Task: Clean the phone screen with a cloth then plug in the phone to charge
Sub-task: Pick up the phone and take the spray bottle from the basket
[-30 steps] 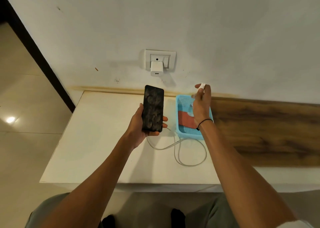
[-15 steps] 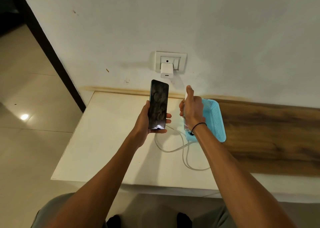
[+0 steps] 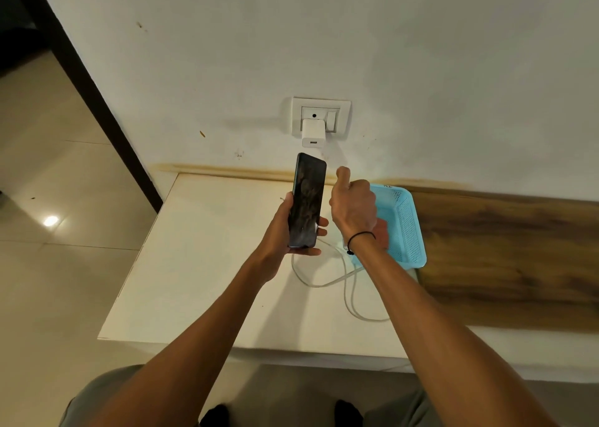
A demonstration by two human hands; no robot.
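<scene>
**Phone held, cable end raised toward adapter**

Phone [image 3: 308, 204] is gripped by its long edges in the left hand [image 3: 285, 232], upright above the table [image 3: 207, 264]; rigid, slick glass, smudged. Right hand [image 3: 353, 209] is fisted; its contents cannot be told. Limp cable [image 3: 348, 292] trails below. Versus a second ago, the right hand has been swung left, nearer the adapter [image 3: 312, 133].

Both arms reach forward, bare forearms. Left hand [image 3: 285, 229] grips phone [image 3: 307, 201] upright from its left edge, fingertips wrapped round the right and bottom edges. Right hand [image 3: 355, 204] is raised beside it, back to camera, fingers curled, thumb up; contents hidden. Black band on right wrist.
</scene>
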